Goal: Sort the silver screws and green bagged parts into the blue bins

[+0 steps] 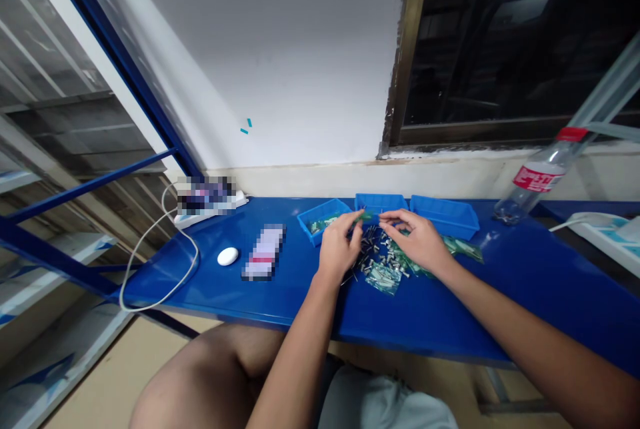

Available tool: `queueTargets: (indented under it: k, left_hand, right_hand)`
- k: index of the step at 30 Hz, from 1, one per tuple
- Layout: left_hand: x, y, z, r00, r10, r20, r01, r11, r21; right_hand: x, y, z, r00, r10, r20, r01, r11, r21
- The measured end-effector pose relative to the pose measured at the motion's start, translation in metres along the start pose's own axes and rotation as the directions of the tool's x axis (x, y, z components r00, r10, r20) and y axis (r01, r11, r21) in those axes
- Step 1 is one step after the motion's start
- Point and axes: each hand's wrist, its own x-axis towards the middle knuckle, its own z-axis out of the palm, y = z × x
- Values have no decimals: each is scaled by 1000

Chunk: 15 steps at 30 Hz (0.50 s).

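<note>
My left hand (pixel 341 241) is closed, thumb and fingers pinching a small green plastic bag (pixel 368 216) above the table. Facing it, my right hand (pixel 419 237) has its thumb and fingertips drawn together near the bag's other side; whatever they hold is too small to make out. Below both hands lies a loose pile of metal screws (pixel 390 257). A filled green packet (pixel 383 278) rests at the pile's front, and more green packets (pixel 463 249) lie by my right wrist. Behind, the left blue bin (pixel 314 237) contains some green packets.
Two more blue bins, a middle one (pixel 381 200) and a right one (pixel 447 216), stand along the wall. A plastic bottle (pixel 537 179) tilts at the right. Leftward on the blue table (pixel 200 289) are a phone-like object (pixel 265 252), a white oval object (pixel 228 256) and a white cable (pixel 131 269).
</note>
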Motion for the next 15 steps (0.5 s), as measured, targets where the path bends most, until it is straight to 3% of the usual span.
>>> queueTargets:
  k: [3, 7, 10, 15]
  left_hand:
    - [0, -1, -10, 995, -9, -94, 34, 965, 262]
    - [-1, -2, -18, 971, -142, -191, 229, 777, 587]
    - [-3, -4, -17, 953, -214, -214, 303, 681, 667]
    - [-5, -8, -12, 940, -258, -223, 339, 653, 677]
  right_hand:
    - [-2, -2, -1, 1000, -19, 24, 21, 998, -66]
    - [-4, -3, -2, 994, -60, 93, 75, 982, -172]
    - [-6, -4, -1, 963, -145, 226, 197, 953, -229]
    - [-8, -4, 3, 868, -242, 433, 364, 904, -225]
